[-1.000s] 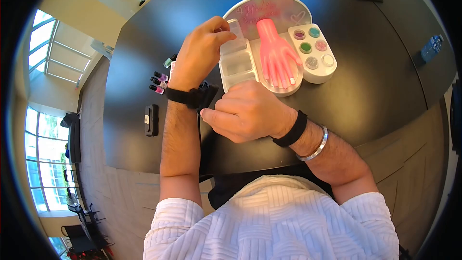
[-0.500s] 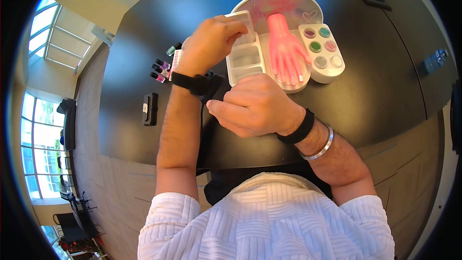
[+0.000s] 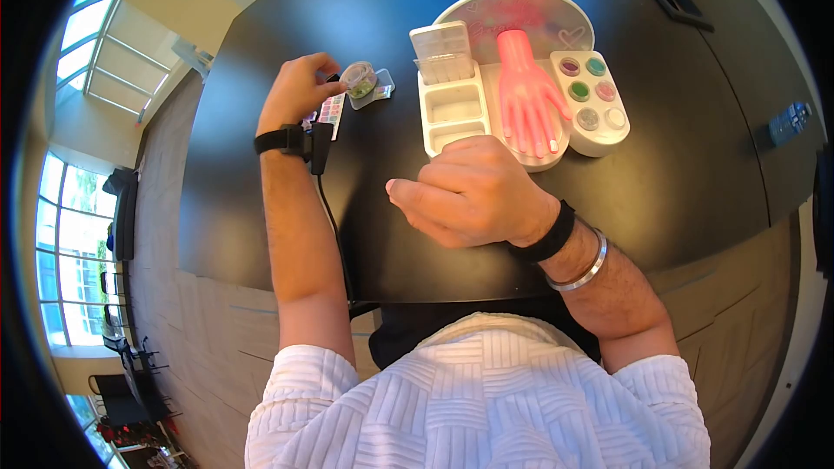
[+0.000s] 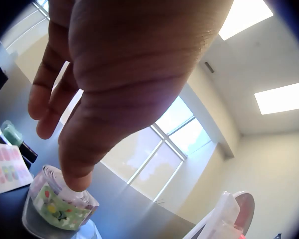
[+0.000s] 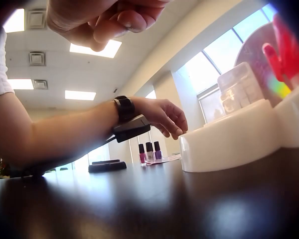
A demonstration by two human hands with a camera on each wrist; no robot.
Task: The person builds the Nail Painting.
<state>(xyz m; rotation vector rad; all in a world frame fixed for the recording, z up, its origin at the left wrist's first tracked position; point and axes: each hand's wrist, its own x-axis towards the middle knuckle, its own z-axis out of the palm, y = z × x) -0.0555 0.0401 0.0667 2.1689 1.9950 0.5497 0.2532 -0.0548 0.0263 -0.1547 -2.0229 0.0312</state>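
In the head view, my left hand [image 3: 300, 91] reaches over the table, thumb beside a small clear round tub [image 3: 359, 78] holding coiled, patterned strips. The left wrist view shows the thumb tip over the strips in the tub [image 4: 60, 204], fingers apart; whether it touches them is unclear. My right hand [image 3: 478, 193] is curled in the air in front of the white organizer [image 3: 427, 115] and holds nothing visible. A clear lid [image 3: 441, 42] stands raised at the organizer's back left. The pink model hand [image 3: 528, 95] rests beside its compartments.
A sticker sheet [image 3: 332, 113] lies near my left hand, with nail polish bottles [image 5: 149, 152] beyond it in the right wrist view. Several small colored jars fill the organizer's right part [image 3: 591, 141]. A water bottle [image 3: 789, 124] lies at the far right.
My left hand has moved left, away from the organizer's clear lid, to the round tub, which is now visible. My right hand keeps its curled pose.
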